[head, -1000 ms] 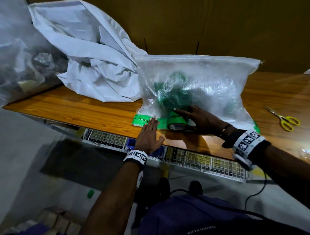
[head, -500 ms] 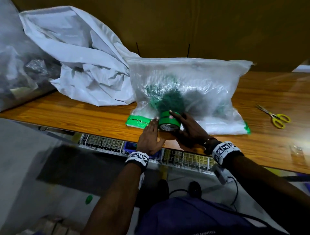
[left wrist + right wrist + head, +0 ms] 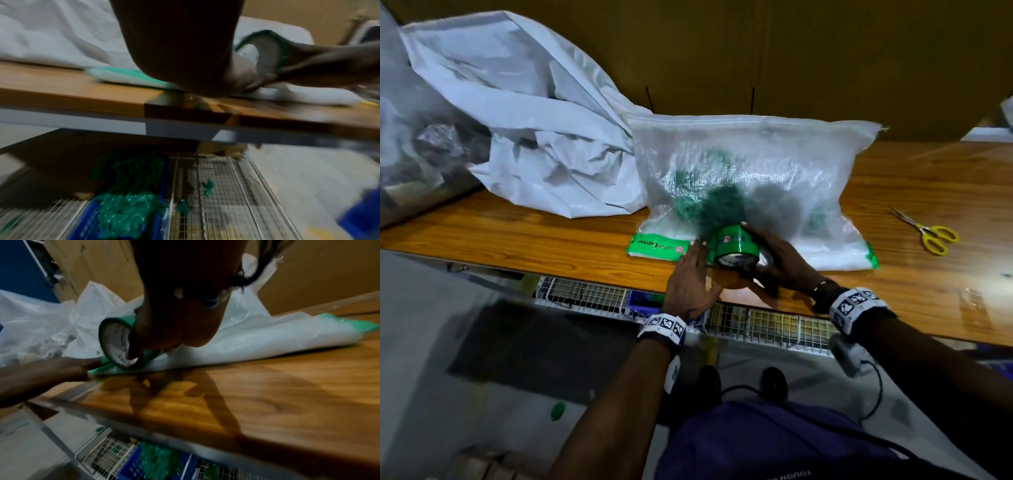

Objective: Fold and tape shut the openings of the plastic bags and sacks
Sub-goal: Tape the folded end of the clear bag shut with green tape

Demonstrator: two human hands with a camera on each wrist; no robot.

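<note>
A translucent woven sack (image 3: pixel 750 164) with green stuff inside lies on the wooden table (image 3: pixel 551 236). Its near edge is folded, and a strip of green tape (image 3: pixel 654 244) runs along the left part of the fold. My right hand (image 3: pixel 779 263) grips the green tape roll (image 3: pixel 736 245), which stands on edge on the fold, thumb inside the core (image 3: pixel 121 344). My left hand (image 3: pixel 693 274) lies flat with straight fingers, pressing the tape just left of the roll. From the left wrist view the strip (image 3: pixel 123 76) and roll (image 3: pixel 265 48) show blurred past the palm.
A crumpled white sack (image 3: pixel 534 120) and a clear plastic bag (image 3: pixel 417 144) fill the table's left. Yellow-handled scissors (image 3: pixel 935 233) lie at the right. Under the front edge hangs a wire basket (image 3: pixel 767 325) with a blue crate (image 3: pixel 643 301) of green material.
My left hand has slid to the right along the tape, closer to the roll. My right wrist has swung in toward the table's front edge, still holding the roll.
</note>
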